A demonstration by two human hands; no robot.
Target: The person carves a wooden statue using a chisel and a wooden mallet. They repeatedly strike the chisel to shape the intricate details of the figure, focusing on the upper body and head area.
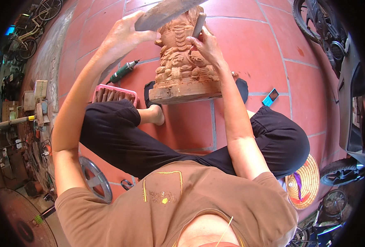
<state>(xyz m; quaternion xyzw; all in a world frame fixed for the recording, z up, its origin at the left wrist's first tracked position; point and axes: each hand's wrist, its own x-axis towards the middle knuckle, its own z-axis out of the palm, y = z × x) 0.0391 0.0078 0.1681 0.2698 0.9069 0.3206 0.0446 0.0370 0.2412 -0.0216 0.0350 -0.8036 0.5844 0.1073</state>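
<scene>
Between my feet stands a reddish-brown wood carving, thick with relief of layered folds and rounded shapes on a plain base block. My left hand is raised at its upper left, closed around a long, flat greyish wooden club that slants across the carving's top. My right hand grips a chisel by its handle, held steeply. The chisel's lower end points down at the carved front; its exact contact is hard to make out.
A green rotary power tool lies left of the carving, beside a pink basket of wooden-handled tools. To the right are a blue mobile phone, a woven hat and a parked motorbike. A fan stands at lower left.
</scene>
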